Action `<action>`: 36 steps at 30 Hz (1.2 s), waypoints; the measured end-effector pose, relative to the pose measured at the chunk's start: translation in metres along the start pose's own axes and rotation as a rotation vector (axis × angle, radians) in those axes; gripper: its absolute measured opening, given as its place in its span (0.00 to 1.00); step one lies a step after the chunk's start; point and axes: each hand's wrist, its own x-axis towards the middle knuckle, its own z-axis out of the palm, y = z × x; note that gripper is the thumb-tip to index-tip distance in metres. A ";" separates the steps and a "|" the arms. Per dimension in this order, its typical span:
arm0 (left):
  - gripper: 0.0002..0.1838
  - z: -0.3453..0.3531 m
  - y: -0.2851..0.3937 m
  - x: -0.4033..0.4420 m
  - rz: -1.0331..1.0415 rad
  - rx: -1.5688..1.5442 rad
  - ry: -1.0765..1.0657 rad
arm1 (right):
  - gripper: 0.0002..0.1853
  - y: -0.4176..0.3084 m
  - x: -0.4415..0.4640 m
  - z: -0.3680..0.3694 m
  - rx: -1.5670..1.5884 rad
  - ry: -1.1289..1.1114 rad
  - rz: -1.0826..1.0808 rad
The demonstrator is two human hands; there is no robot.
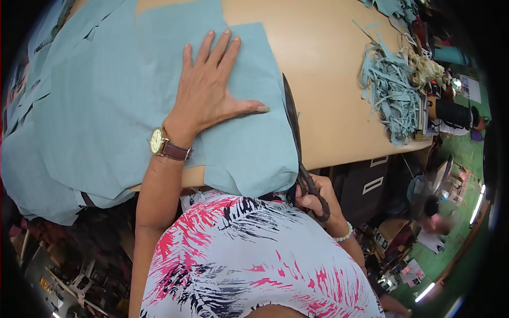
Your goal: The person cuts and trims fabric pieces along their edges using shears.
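Observation:
My left hand [209,87] lies flat with its fingers spread on a piece of blue-green fabric [249,143]. That piece covers part of the table and hangs over its near edge. In my right hand [318,199] is a pair of dark scissors [293,119], gripped by the handles at the table's front edge. The long blades run away from me along the right-hand edge of the fabric. Whether the blades have cloth between them I cannot tell. Part of the right hand is hidden by the handles.
More layers of blue-green fabric [90,122] spread over the left side of the tan table [328,79]. A heap of thin fabric strips [392,95] sits at the table's right end. Below it stand dark drawers [355,183]. Another person [437,222] is blurred at far right.

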 end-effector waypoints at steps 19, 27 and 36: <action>0.59 -0.002 0.000 -0.001 0.011 -0.061 0.057 | 0.20 -0.027 0.030 0.010 -0.032 0.010 -0.081; 0.59 -0.002 0.001 0.000 0.007 -0.060 0.045 | 0.23 -0.023 0.027 0.006 -0.031 -0.033 -0.082; 0.61 -0.002 0.001 0.000 0.004 -0.056 0.031 | 0.30 -0.029 0.028 0.007 -0.067 -0.046 -0.078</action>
